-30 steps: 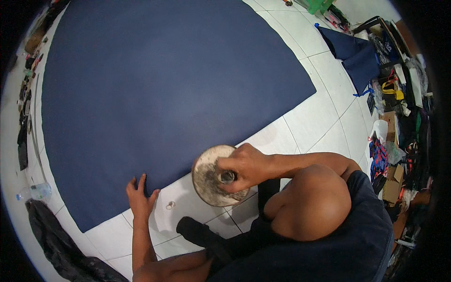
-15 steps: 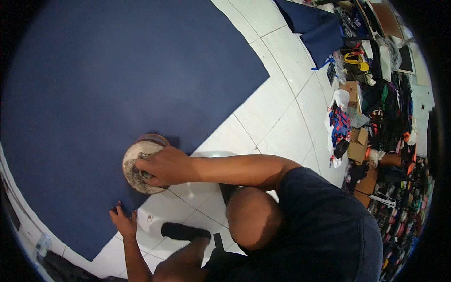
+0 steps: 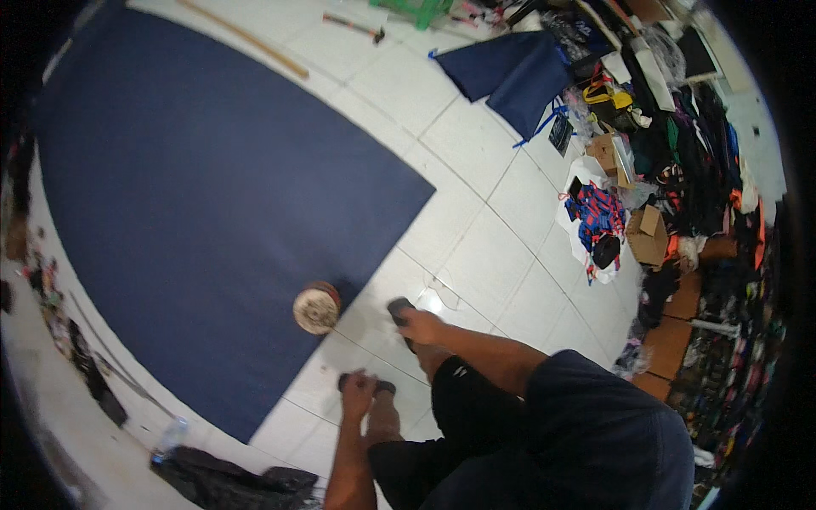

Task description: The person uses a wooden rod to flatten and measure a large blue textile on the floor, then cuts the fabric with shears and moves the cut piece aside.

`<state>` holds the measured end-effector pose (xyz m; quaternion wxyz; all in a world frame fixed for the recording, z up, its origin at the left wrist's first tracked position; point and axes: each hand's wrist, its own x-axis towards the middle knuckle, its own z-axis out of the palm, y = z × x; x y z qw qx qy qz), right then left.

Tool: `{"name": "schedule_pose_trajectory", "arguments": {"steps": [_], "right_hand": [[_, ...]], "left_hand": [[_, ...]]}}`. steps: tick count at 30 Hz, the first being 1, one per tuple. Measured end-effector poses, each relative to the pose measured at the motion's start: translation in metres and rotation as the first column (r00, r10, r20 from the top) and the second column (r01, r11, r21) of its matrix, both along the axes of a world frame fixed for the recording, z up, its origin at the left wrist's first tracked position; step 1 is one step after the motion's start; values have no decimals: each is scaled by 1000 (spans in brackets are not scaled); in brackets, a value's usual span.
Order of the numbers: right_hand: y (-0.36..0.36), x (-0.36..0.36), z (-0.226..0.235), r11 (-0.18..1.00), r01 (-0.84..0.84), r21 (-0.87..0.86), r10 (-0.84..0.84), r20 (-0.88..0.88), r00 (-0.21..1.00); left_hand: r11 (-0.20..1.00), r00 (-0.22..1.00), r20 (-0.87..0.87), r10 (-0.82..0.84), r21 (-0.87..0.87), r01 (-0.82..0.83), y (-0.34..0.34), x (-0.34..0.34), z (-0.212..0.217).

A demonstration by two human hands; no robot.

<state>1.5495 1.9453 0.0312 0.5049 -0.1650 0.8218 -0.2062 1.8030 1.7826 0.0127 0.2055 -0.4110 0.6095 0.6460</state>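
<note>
A large dark blue sheet (image 3: 221, 195) lies flat on the tiled floor. On its near right edge stands a round, drum-like object (image 3: 315, 311) with a pale, speckled top and a brownish side; neither hand touches it. My right hand (image 3: 422, 328) is down at my right foot in a dark sock (image 3: 398, 309), its fingers blurred. At my left foot, also in a dark sock (image 3: 385, 387), is my left hand (image 3: 359, 393). Its fingers are too small and blurred to read.
A hammer (image 3: 355, 28) and a long wooden strip (image 3: 246, 38) lie beyond the sheet. Folded dark blue material (image 3: 510, 81) rests at the far right. Cardboard boxes (image 3: 648, 236), bags and clothes are piled along the right. Black plastic (image 3: 229, 480) sits at the lower left.
My right hand has let go of the drum-like object and drawn back to my right foot. My left hand has left the sheet's edge for my left foot. The view has shifted and widened.
</note>
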Motion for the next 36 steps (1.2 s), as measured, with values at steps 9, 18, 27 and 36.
{"name": "schedule_pose_trajectory", "arguments": {"steps": [9,18,27,36], "right_hand": [[305,-50,152,829,522,199,-414,-408,814],[377,-175,172,852,482,206,-468,-112,876],[267,-519,228,806,581,-111,-567,-425,706],[198,-644,188,909,399,-119,-413,-379,828]], "left_hand": [[734,814,439,-381,-391,555,-135,8,198],[773,895,434,-107,-530,349,-149,-145,278],[965,988,57,-145,-211,154,4,-459,303],[688,647,560,-518,-177,704,-110,-469,203]]}}
